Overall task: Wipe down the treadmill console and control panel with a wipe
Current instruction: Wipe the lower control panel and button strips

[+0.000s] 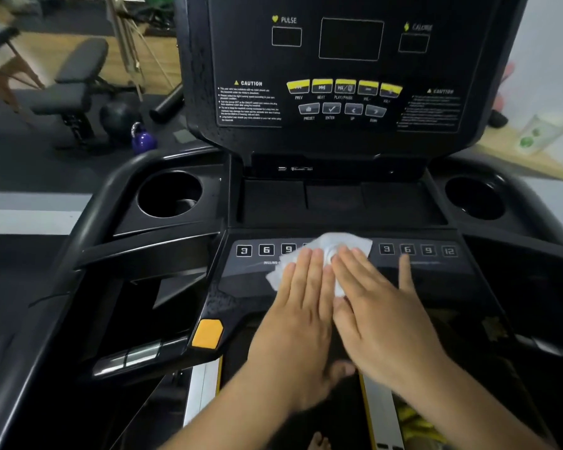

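Lying crumpled and white, wipe (329,251) covers control panel (436,271).

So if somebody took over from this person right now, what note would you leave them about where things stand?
Left hand: flat, fingers straight, pressing on the wipe.
Right hand: flat beside it, fingers also on the wipe.
Wipe: white, spread on the control panel, between the two groups of number buttons.
Done: cannot tell which areas are already wiped.
Left: probably the panel's sides and the upright console above.
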